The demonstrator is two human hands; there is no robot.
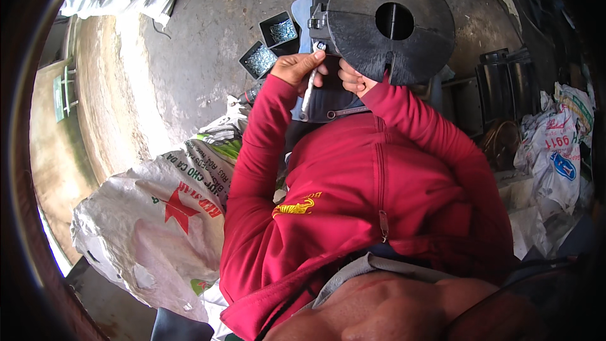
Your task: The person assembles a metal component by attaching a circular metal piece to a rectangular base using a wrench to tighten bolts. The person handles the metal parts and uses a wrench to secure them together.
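A round black plastic disc (360, 22) with a central hole and slots at its rim stands in front of me. A black bracket (317, 19) with a clasp-like part sits along its left side. My left hand (298, 68) is closed around a silver wrench (308, 98), whose upper end reaches the bracket's lower part. Under the disc's near edge, my right hand (353, 79) has its fingers curled; the disc hides part of it, and what it grips cannot be made out. A second wrench (350, 112) lies across my lap.
Two small black bins (279, 44) of screws or bolts stand on the floor, left of the disc. White printed sacks (148, 215) bulge at the left, another sack (555, 145) at the right. Black plastic parts (508, 82) stand at the far right.
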